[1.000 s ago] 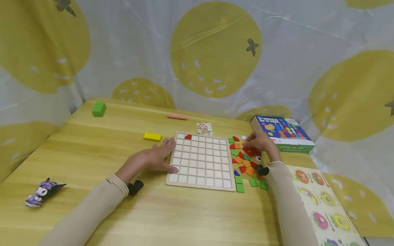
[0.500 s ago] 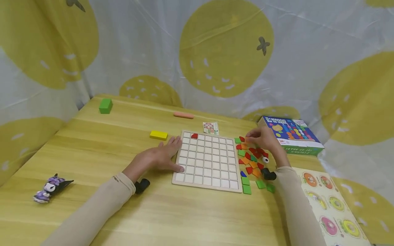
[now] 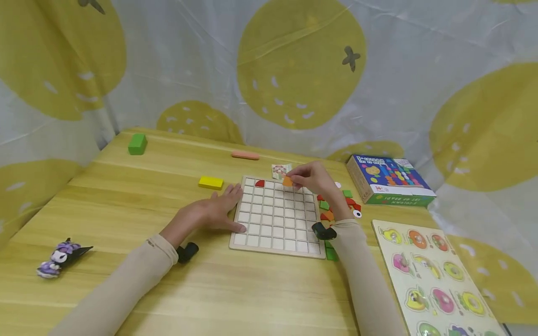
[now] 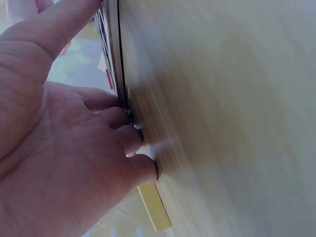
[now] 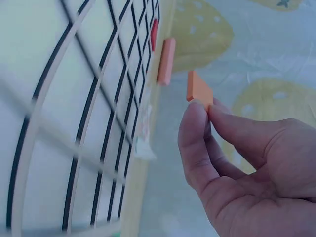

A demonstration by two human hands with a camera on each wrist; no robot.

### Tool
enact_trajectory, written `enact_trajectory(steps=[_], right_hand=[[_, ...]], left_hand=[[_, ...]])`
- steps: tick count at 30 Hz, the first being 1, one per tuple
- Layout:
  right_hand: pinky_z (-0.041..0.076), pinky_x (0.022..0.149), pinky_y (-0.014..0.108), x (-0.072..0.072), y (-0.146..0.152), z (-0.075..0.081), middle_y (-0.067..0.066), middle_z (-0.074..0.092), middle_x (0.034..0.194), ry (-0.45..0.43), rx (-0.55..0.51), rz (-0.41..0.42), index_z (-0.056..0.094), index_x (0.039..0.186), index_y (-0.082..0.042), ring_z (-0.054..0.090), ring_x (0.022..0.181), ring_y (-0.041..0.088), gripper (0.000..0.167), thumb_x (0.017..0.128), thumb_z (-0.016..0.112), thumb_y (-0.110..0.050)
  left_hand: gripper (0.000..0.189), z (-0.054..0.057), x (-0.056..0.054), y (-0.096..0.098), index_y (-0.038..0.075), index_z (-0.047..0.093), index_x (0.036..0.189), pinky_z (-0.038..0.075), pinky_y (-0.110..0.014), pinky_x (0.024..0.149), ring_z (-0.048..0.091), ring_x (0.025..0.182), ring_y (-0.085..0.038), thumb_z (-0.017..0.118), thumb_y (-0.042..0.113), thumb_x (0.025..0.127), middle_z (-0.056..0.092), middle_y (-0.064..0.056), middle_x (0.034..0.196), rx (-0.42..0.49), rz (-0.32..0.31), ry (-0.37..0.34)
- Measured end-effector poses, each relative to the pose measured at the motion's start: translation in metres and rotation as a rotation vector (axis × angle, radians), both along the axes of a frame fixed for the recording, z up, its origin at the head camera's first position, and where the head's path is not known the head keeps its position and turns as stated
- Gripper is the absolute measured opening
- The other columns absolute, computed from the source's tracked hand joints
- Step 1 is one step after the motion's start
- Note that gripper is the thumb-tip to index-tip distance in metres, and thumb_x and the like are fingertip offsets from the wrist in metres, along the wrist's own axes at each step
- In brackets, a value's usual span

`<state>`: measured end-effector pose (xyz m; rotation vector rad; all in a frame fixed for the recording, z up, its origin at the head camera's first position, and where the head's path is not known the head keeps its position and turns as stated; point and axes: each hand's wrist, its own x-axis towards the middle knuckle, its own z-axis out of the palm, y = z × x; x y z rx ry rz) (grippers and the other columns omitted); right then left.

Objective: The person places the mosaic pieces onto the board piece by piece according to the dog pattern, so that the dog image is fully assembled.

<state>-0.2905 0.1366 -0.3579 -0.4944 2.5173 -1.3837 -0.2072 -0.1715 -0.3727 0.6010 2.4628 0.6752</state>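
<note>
A wooden grid board (image 3: pixel 275 217) (image 5: pixel 54 123) lies on the table, with one red piece (image 3: pixel 260 184) (image 5: pixel 154 33) in its top row. My right hand (image 3: pixel 310 178) (image 5: pixel 232 163) hovers over the board's far edge and pinches a small orange tile (image 3: pixel 287 181) (image 5: pixel 198 90) between thumb and fingers. My left hand (image 3: pixel 218 211) (image 4: pixel 74 138) rests flat on the table, its fingers against the board's left edge (image 4: pixel 114 54). A heap of red, orange and green tiles (image 3: pixel 336 207) lies right of the board, partly hidden by my right forearm.
A yellow block (image 3: pixel 210 182) (image 4: pixel 154 207), a pink bar (image 3: pixel 245 155) (image 5: pixel 166 61) and a green block (image 3: pixel 137 143) lie behind the board. A pattern card (image 3: pixel 280 170) sits at its far edge. A blue box (image 3: pixel 388 179), a fruit puzzle board (image 3: pixel 433 280) and a purple figure (image 3: pixel 60 259) lie around.
My right hand has left the tile heap and moved left over the board's top rows with an orange tile pinched in it. The left hand has stayed at the board's left edge.
</note>
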Motion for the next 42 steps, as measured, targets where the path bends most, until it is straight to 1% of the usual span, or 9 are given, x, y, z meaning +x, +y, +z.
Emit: enact_trajectory(steps=[3,5,9,12,16,23,32,38,42], right_hand=[[0.064,0.089,0.054,-0.004,-0.018,-0.004,0.024,0.078,0.108,-0.017,-0.025,0.019,0.078,0.119,0.007,0.074,0.088,0.039,0.020,0.106,0.067,-0.001],[0.065,0.087,0.052,-0.006,-0.027,-0.007,0.024,0.078,0.110,-0.021,-0.037,0.019,0.078,0.118,0.008,0.075,0.086,0.037,0.019,0.105,0.067,0.001],[0.066,0.080,0.041,-0.012,-0.040,-0.015,0.023,0.078,0.105,-0.015,-0.036,0.015,0.079,0.116,0.008,0.073,0.077,0.028,0.017,0.103,0.068,0.004],[0.062,0.073,0.033,-0.015,-0.045,-0.020,0.021,0.077,0.098,-0.010,-0.012,0.004,0.080,0.113,0.007,0.068,0.071,0.022,0.016,0.103,0.068,0.005],[0.060,0.068,0.030,-0.016,-0.048,-0.024,0.021,0.077,0.095,-0.014,0.023,-0.007,0.080,0.112,0.007,0.067,0.069,0.021,0.017,0.103,0.066,0.006],[0.061,0.068,0.027,-0.017,-0.049,-0.029,0.021,0.076,0.097,-0.009,0.055,-0.008,0.079,0.116,0.008,0.068,0.071,0.019,0.019,0.104,0.064,0.007],[0.061,0.074,0.028,-0.018,-0.049,-0.031,0.022,0.078,0.118,0.001,0.101,0.023,0.078,0.125,0.004,0.071,0.080,0.019,0.025,0.105,0.063,0.005],[0.060,0.074,0.029,-0.016,-0.049,-0.029,0.022,0.077,0.118,-0.008,0.107,0.028,0.078,0.125,0.004,0.072,0.082,0.021,0.024,0.107,0.062,0.003],[0.060,0.073,0.029,-0.014,-0.047,-0.029,0.022,0.076,0.123,-0.011,0.102,0.027,0.077,0.126,0.004,0.072,0.082,0.022,0.025,0.107,0.061,0.003]], left_hand=[[0.114,0.000,0.000,-0.002,-0.005,0.003,0.170,-0.003,-0.064,0.131,-0.009,0.166,-0.039,0.078,0.043,0.100,-0.009,-0.022,0.179,-0.001,0.001,-0.003],[0.114,0.000,0.001,-0.003,-0.006,0.003,0.170,-0.003,-0.064,0.131,-0.009,0.166,-0.040,0.078,0.043,0.100,-0.009,-0.022,0.179,0.005,0.000,-0.001],[0.113,-0.001,0.000,-0.003,-0.006,0.003,0.170,-0.002,-0.065,0.131,-0.009,0.166,-0.040,0.078,0.042,0.100,-0.008,-0.023,0.179,0.013,-0.006,0.001],[0.113,0.000,0.000,-0.002,-0.005,0.003,0.170,-0.002,-0.065,0.131,-0.008,0.166,-0.041,0.078,0.043,0.100,-0.008,-0.023,0.179,0.011,-0.010,0.001],[0.113,0.000,0.002,0.000,-0.005,0.003,0.170,-0.002,-0.065,0.131,-0.008,0.166,-0.040,0.078,0.044,0.100,-0.008,-0.022,0.179,0.005,-0.012,0.004],[0.113,-0.001,0.001,0.000,-0.005,0.004,0.170,-0.001,-0.065,0.131,-0.008,0.166,-0.040,0.078,0.043,0.100,-0.008,-0.023,0.179,0.003,-0.010,0.011],[0.114,-0.002,0.000,-0.001,-0.006,0.004,0.170,-0.002,-0.066,0.130,-0.007,0.166,-0.042,0.078,0.044,0.099,-0.007,-0.024,0.179,0.007,-0.009,0.012],[0.114,-0.004,-0.001,-0.001,-0.005,0.004,0.170,-0.002,-0.066,0.130,-0.008,0.166,-0.041,0.078,0.046,0.099,-0.007,-0.024,0.179,0.001,-0.008,0.011],[0.114,-0.005,-0.002,0.000,-0.005,0.004,0.170,-0.001,-0.066,0.130,-0.008,0.166,-0.041,0.078,0.047,0.099,-0.006,-0.024,0.179,-0.001,-0.006,0.011]])
